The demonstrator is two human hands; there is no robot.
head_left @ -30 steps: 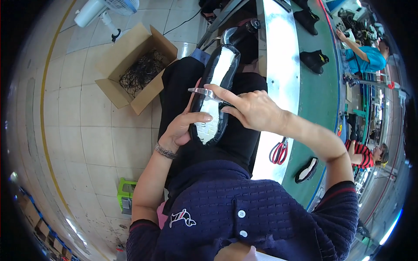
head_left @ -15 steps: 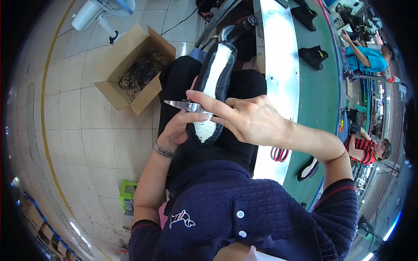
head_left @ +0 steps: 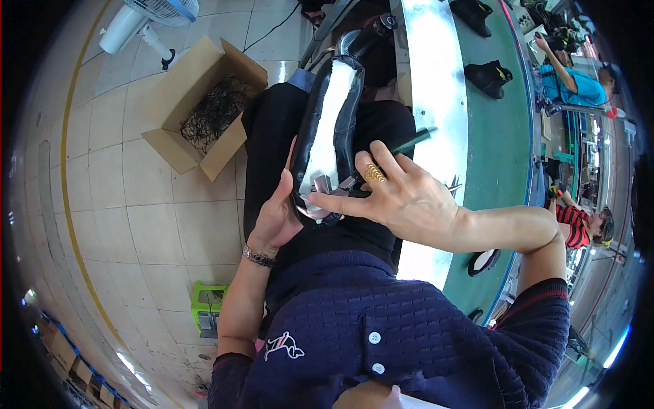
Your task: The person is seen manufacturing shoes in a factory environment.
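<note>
A black shoe point(head_left: 320, 136) lies sole side up across my lap, with a long white strip down its underside. My left hand point(head_left: 276, 215) grips its near left side, thumb along the edge. In my right hand point(head_left: 409, 198) is a hammer point(head_left: 414, 140); its dark green handle sticks out past my fingers. The silver hammer head rests on or just above the white underside near the close end of the shoe. My right index finger or thumb points across that end; its contact with the shoe cannot be told.
An open cardboard box point(head_left: 197, 116) with tangled black strands stands on the floor at left, beside a fan point(head_left: 153, 20) and a green stool point(head_left: 204, 303). At right runs a metal ledge point(head_left: 436, 88) with pointed metal tips on it, then a green belt point(head_left: 501, 150) carrying several shoes. Two people work beyond.
My right hand has turned and drawn back rightward, so the hammer handle now shows and its head has swung around. My left fingers have left the tool and hold the shoe's side.
</note>
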